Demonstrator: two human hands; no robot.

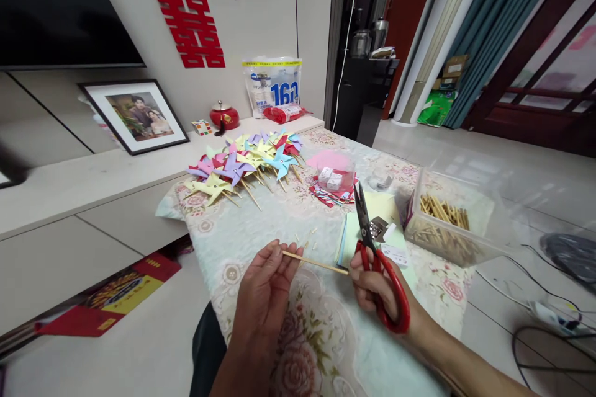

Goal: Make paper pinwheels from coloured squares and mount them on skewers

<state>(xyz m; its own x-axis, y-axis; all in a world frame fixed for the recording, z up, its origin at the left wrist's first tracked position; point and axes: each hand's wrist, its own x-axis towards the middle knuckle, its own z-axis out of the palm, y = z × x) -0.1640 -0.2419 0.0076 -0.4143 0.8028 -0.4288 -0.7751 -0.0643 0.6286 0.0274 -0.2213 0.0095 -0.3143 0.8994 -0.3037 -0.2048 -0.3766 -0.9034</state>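
Between my two hands runs a thin wooden stick (321, 265), nearly level above the table. My left hand (272, 279) pinches its left end between thumb and fingers. With red-handled scissors (395, 298) in its grip, my right hand (377, 285) is also at the stick's right end; whether its fingers pinch that end is hard to see. The dark scissor blades point up and stand slightly apart, away from the stick. A few short pale stick offcuts (307, 239) lie on the cloth just beyond my left fingers.
Paper pinwheels (237, 164) in several colours are heaped at the far left of the flowered tablecloth (298, 347). At the right, a clear plastic box (440, 236) holds many sticks. Paper sheets (382, 205) with small boxes on them lie beyond my right hand.
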